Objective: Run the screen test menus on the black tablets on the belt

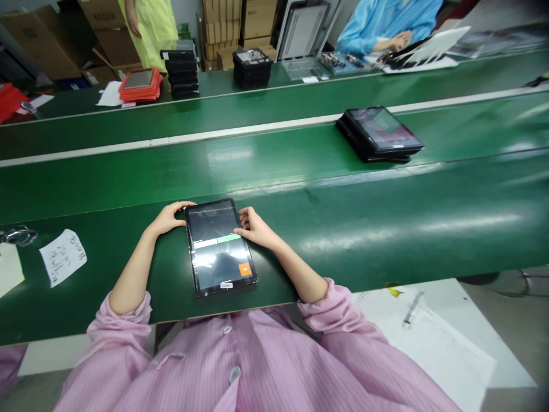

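Note:
A black tablet (218, 266) lies on the green bench in front of me, its screen lit, with a white and green bar across the middle and an orange square near the lower right. A small white label sits at its near edge. My left hand (168, 219) grips the upper left corner, fingers at the top and thumb against the side. On the other side, my right hand (256, 228) curls at the right edge, its thumb over the green part of the bar. The tablet's underside is hidden; it may rest on another one.
Stacked tablets (381, 134) sit on the belt at right. A handwritten paper slip (63, 257) and a yellowish note (9, 269) lie at left. Across the line are black stacks (182, 71), red pouches (140, 86) and a person in blue (386, 26). White sheets (429, 337) lie lower right.

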### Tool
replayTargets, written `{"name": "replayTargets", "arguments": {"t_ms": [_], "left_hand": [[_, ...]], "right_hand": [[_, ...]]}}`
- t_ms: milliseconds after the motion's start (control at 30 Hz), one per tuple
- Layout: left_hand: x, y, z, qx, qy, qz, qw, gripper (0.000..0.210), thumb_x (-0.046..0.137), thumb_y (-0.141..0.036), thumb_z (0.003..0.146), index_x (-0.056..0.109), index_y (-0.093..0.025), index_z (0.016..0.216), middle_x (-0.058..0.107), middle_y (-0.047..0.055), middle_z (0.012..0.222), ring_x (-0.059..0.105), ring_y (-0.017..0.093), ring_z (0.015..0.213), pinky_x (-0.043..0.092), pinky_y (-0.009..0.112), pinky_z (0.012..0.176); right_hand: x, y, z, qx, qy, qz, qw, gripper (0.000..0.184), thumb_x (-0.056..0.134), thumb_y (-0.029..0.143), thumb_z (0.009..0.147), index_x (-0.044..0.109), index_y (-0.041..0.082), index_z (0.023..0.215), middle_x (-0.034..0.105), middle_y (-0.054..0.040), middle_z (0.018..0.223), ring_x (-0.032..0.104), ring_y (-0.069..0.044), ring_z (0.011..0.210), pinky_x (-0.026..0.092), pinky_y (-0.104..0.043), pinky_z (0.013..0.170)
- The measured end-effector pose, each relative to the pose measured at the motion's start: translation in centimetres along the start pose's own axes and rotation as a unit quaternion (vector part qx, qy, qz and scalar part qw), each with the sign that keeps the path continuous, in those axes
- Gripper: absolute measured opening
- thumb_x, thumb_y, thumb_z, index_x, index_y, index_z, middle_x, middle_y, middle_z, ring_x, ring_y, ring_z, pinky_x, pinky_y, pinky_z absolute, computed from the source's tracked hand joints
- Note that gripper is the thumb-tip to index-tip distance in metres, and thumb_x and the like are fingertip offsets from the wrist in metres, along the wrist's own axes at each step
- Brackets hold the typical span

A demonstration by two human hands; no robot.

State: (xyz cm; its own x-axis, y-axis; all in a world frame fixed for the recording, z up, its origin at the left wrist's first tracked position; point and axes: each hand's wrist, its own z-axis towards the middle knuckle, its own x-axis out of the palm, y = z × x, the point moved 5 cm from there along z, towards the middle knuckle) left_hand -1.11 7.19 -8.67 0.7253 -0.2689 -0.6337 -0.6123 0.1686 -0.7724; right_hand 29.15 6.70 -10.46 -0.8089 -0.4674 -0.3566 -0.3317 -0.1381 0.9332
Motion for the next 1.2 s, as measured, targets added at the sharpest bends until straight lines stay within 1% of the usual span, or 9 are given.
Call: {"name": "replayTargets", "arguments": {"t_ms": [33, 100, 267, 433, 600, 700, 900, 1000, 1200], "left_hand": [[0.0, 0.0, 0.0, 0.0, -0.001, 0.0, 1.0, 0.063, 0.071, -0.034, 0.071, 0.062, -0.022, 0.132, 0.064, 0.009, 0.136, 0.058, 0.031, 0.123, 0.042, 0.046, 0.108], [0.0, 0.0, 0.0, 0.001, -0.003, 0.001, 1.0, 0.062, 0.071, -0.034, 0.071, 0.063, -0.022, 0.131, 0.064, 0.008, 0.136, 0.058, 0.031, 0.123, 0.042, 0.046, 0.108], [0.0, 0.1, 0.0, 0.003, -0.007, 0.008, 1.0, 0.061, 0.07, -0.035, 0.071, 0.063, -0.021, 0.131, 0.065, 0.008, 0.135, 0.059, 0.03, 0.122, 0.043, 0.045, 0.107], [0.0, 0.4, 0.0, 0.005, -0.005, 0.003, 1.0, 0.062, 0.071, -0.034, 0.071, 0.063, -0.021, 0.131, 0.064, 0.008, 0.135, 0.059, 0.03, 0.121, 0.042, 0.046, 0.108], [-0.1, 0.4, 0.0, 0.008, -0.002, 0.008, 1.0, 0.063, 0.071, -0.035, 0.072, 0.062, -0.021, 0.133, 0.063, 0.009, 0.136, 0.058, 0.03, 0.122, 0.042, 0.045, 0.109], [0.0, 0.4, 0.0, 0.011, 0.0, 0.014, 1.0, 0.063, 0.071, -0.036, 0.073, 0.061, -0.021, 0.133, 0.063, 0.009, 0.136, 0.059, 0.03, 0.122, 0.043, 0.045, 0.108], [0.0, 0.3, 0.1, 0.014, -0.005, 0.03, 0.999, 0.062, 0.071, -0.036, 0.073, 0.062, -0.021, 0.133, 0.065, 0.009, 0.134, 0.061, 0.029, 0.118, 0.045, 0.044, 0.105], [0.1, 0.4, 0.1, 0.013, -0.004, 0.02, 1.0, 0.063, 0.071, -0.036, 0.072, 0.062, -0.021, 0.133, 0.065, 0.009, 0.134, 0.06, 0.03, 0.119, 0.045, 0.044, 0.105], [0.0, 0.4, 0.0, 0.01, -0.005, 0.004, 1.0, 0.063, 0.073, -0.035, 0.071, 0.063, -0.021, 0.132, 0.064, 0.009, 0.135, 0.059, 0.03, 0.12, 0.044, 0.044, 0.104]], "right_hand": [[0.0, 0.0, -0.1, 0.004, -0.009, -0.003, 1.0, 0.05, 0.075, 0.04, 0.074, 0.047, 0.019, 0.109, 0.052, -0.0015, 0.091, 0.057, -0.017, 0.079, 0.054, -0.037, 0.072], [0.0, 0.0, -0.2, 0.01, -0.026, -0.007, 1.0, 0.043, 0.076, 0.039, 0.073, 0.047, 0.021, 0.098, 0.052, 0.0005, 0.087, 0.056, -0.016, 0.075, 0.053, -0.035, 0.069], [0.1, 0.6, -0.5, -0.001, -0.052, -0.005, 0.999, 0.037, 0.076, 0.034, 0.071, 0.045, 0.023, 0.089, 0.053, 0.0001, 0.089, 0.057, -0.015, 0.073, 0.053, -0.033, 0.066], [-0.1, 0.4, -0.2, 0.007, -0.054, 0.01, 0.998, 0.038, 0.076, 0.037, 0.07, 0.049, 0.023, 0.091, 0.057, -0.0012, 0.09, 0.058, -0.016, 0.075, 0.053, -0.034, 0.069], [-0.4, -1.2, 1.0, 0.042, -0.061, 0.081, 0.994, 0.027, 0.067, 0.038, 0.075, 0.054, 0.021, 0.091, 0.061, -0.0006, 0.084, 0.058, -0.015, 0.071, 0.053, -0.034, 0.072], [-0.6, -1.5, 1.3, 0.041, -0.07, 0.103, 0.991, 0.031, 0.069, 0.035, 0.072, 0.058, 0.019, 0.096, 0.063, -0.0012, 0.086, 0.058, -0.014, 0.07, 0.052, -0.032, 0.07], [-0.8, -0.6, 1.0, 0.016, -0.075, 0.087, 0.993, 0.027, 0.069, 0.032, 0.072, 0.061, 0.019, 0.094, 0.065, -0.0021, 0.081, 0.063, -0.017, 0.076, 0.054, -0.034, 0.077], [-0.8, -0.5, 0.9, 0.008, -0.076, 0.073, 0.994, 0.026, 0.068, 0.033, 0.074, 0.061, 0.019, 0.095, 0.065, -0.0024, 0.083, 0.064, -0.018, 0.078, 0.054, -0.034, 0.075], [-0.7, -0.9, 1.3, 0.002, -0.057, 0.07, 0.996, 0.026, 0.067, 0.033, 0.074, 0.057, 0.022, 0.094, 0.065, -0.0011, 0.086, 0.063, -0.016, 0.075, 0.054, -0.033, 0.074]]}}
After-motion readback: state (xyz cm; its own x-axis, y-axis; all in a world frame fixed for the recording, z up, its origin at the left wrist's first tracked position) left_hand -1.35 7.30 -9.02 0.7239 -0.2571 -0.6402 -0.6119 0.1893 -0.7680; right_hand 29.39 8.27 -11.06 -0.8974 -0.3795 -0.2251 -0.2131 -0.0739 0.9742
